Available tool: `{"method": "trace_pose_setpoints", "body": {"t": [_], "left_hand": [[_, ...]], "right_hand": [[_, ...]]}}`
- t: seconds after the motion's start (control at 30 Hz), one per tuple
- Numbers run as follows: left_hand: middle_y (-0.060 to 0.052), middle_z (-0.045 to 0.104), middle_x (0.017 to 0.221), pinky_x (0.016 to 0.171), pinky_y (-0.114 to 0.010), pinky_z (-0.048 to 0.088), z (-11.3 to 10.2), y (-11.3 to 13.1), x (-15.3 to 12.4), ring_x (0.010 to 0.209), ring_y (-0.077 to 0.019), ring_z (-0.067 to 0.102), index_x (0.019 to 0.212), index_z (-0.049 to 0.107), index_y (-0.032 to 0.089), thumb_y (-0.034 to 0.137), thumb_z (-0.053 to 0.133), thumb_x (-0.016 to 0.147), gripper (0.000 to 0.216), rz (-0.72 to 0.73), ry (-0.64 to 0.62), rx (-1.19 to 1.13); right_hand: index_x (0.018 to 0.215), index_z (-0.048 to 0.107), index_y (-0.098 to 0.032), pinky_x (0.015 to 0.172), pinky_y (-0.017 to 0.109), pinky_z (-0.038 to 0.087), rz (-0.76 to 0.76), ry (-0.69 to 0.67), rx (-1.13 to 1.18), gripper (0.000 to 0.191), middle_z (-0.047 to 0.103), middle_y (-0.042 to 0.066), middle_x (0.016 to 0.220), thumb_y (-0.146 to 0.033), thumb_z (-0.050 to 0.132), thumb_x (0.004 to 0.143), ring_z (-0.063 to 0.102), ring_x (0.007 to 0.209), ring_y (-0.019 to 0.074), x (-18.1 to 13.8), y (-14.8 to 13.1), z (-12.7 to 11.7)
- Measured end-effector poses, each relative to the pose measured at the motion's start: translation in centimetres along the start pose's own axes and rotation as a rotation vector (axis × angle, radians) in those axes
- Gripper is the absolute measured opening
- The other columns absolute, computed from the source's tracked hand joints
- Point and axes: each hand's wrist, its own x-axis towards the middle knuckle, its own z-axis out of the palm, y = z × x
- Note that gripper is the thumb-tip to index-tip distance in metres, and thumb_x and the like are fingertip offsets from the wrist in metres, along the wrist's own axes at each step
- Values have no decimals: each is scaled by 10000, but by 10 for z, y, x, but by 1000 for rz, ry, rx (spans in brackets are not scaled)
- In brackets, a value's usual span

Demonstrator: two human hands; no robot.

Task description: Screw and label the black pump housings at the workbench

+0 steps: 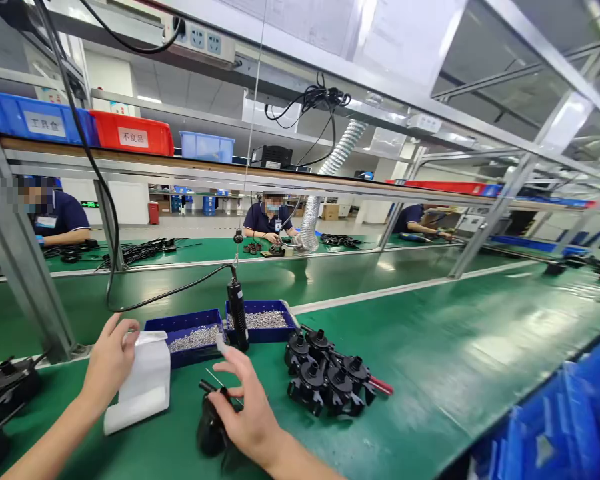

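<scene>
One green bench point(420, 387) is bearing, seemingly for quick reach, a white roll point(150, 380), where the left hand point(113, 363) is curling, pinching or not I cannot tell, and, beside it, a black part point(209, 430) that the right hand point(253, 410), fingers spread, is probably steadying by thumb.

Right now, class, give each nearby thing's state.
White roll: partly unrolled.
Left blue bin: partly filled with small shiny pieces.
Right blue bin: also holding pieces.
Black handheld tool: upright, suspended.
Black parts: clustered together.
Red handle: jutting from those parts.
Black piece by right hand: apart from those parts.
</scene>
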Motion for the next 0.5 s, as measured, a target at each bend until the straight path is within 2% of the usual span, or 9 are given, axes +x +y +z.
{"method": "trace_pose_setpoints", "body": {"t": [0.07,0.13,0.2,0.23,0.3,0.33,0.37,0.43,0.5], "left_hand": [[-210,434,1675,1022,-523,592,-6,8,-3,1199,-370,715,1130,774,193,381,475,1086,356,3,-18,17],[-225,291,1754,1151,-668,506,-13,24,-14,1464,-490,540,1327,771,218,367,547,1081,365,37,21,55],[-219,253,1779,1211,-771,400,-14,45,-35,1593,-544,364,1543,647,303,389,681,1056,496,159,125,14],[-218,279,1773,1233,-773,379,-12,56,-49,1611,-532,346,1625,550,347,416,778,1013,657,282,167,-81],[-214,323,1763,1238,-726,432,-2,78,-82,1599,-494,404,1726,346,416,496,961,858,1067,594,79,-381],[-226,319,1769,1221,-725,465,5,87,-100,1590,-501,422,1744,292,419,542,1010,780,1208,711,-17,-521],[-248,314,1772,1206,-720,494,12,94,-116,1586,-507,431,1758,262,396,540,1036,738,1288,759,-111,-622],[-271,399,1730,1187,-707,535,26,105,-140,1558,-489,485,1768,247,350,421,1023,789,1252,742,-227,-757],[-245,559,1616,1178,-666,565,35,110,-154,1474,-421,593,1763,258,326,216,903,898,1085,662,-248,-840]], "right_hand": [[1636,427,-381,775,338,730,171,76,133,711,515,153,1637,-212,699,1001,712,1316,314,4,1,-4],[1592,449,-359,776,346,733,281,147,266,634,503,158,1631,-300,721,1022,684,1347,321,8,3,-10],[1557,456,-349,766,381,744,319,191,383,618,478,163,1633,-387,756,1017,677,1342,334,12,5,-15],[1546,457,-342,759,399,749,326,198,427,625,476,170,1626,-421,771,1012,679,1334,343,13,6,-17],[1536,456,-326,745,417,752,338,194,473,636,496,187,1603,-463,785,1009,683,1338,364,15,8,-21],[1534,456,-320,757,426,752,342,191,477,638,509,193,1593,-471,787,1010,684,1345,371,15,8,-23],[1533,458,-316,797,443,751,344,190,476,635,519,195,1589,-471,789,1012,686,1353,371,14,8,-24],[1523,478,-310,937,490,726,342,191,469,628,550,186,1568,-454,806,1007,702,1345,356,12,7,-23],[1514,497,-309,1033,522,686,345,179,479,630,572,175,1547,-437,828,994,715,1330,342,9,4,-20]]}}
